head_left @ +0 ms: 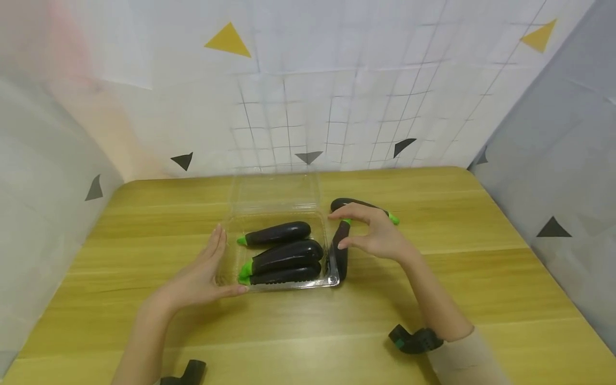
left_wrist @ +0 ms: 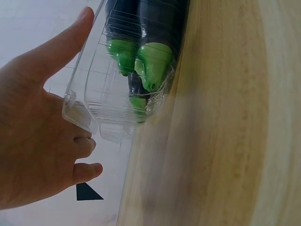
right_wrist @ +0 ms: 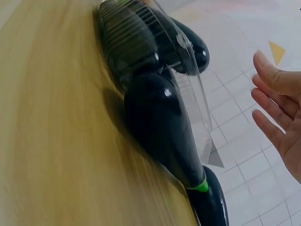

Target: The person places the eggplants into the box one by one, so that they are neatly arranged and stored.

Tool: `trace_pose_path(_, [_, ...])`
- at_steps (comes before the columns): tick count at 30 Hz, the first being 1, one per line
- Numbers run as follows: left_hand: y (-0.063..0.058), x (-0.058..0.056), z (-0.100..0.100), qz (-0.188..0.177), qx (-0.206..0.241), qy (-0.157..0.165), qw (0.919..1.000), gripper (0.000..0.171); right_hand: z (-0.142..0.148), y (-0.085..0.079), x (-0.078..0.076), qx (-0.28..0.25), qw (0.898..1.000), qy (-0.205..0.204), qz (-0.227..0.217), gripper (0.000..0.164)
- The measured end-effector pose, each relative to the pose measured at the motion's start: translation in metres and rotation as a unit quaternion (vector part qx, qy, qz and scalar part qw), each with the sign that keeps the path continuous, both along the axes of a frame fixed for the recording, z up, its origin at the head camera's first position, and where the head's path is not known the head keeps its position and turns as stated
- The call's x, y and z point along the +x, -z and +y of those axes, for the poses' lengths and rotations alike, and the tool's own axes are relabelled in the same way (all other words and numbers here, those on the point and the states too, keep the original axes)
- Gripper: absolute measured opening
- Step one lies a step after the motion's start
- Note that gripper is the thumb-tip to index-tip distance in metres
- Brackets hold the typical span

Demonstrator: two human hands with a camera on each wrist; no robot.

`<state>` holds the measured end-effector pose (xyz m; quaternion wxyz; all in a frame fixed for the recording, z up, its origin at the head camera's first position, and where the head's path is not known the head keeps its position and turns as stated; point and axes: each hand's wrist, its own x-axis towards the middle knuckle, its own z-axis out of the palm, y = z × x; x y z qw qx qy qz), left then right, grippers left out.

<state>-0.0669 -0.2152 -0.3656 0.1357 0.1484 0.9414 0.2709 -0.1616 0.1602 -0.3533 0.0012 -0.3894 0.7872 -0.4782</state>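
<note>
A clear plastic clamshell box [head_left: 293,284] lies with its lid [head_left: 274,192] folded back. Inside are three dark eggplants [head_left: 281,233] with green stem ends pointing left. My left hand [head_left: 194,278] rests at the box's left side, fingers extended along the wall and thumb by the front rim. My right hand [head_left: 377,235] hovers right of the box, thumb and fingers apart, nothing between them. Below it, another eggplant [head_left: 341,254] lies against the box's right side; the right wrist view shows this eggplant [right_wrist: 157,117] on the table, apart from the hand.
One more eggplant [head_left: 353,202] lies behind the right hand, partly hidden by it, its green end to the right. The wooden table [head_left: 308,337] meets pale sheet walls [head_left: 298,123] at the back and sides.
</note>
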Motion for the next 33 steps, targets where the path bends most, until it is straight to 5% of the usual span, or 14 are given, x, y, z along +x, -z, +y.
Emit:
trace_pose_path(15, [0.000, 0.001, 0.000, 0.002, 0.005, 0.003, 1.0000, 0.125, 0.016, 0.012, -0.026, 0.044, 0.996, -0.063, -0.049, 0.057])
trace_pose_path(33, [-0.001, 0.002, -0.001, 0.000, 0.010, 0.000, 1.0000, 0.123, 0.017, 0.030, -0.041, 0.113, 0.992, -0.063, -0.003, 0.047])
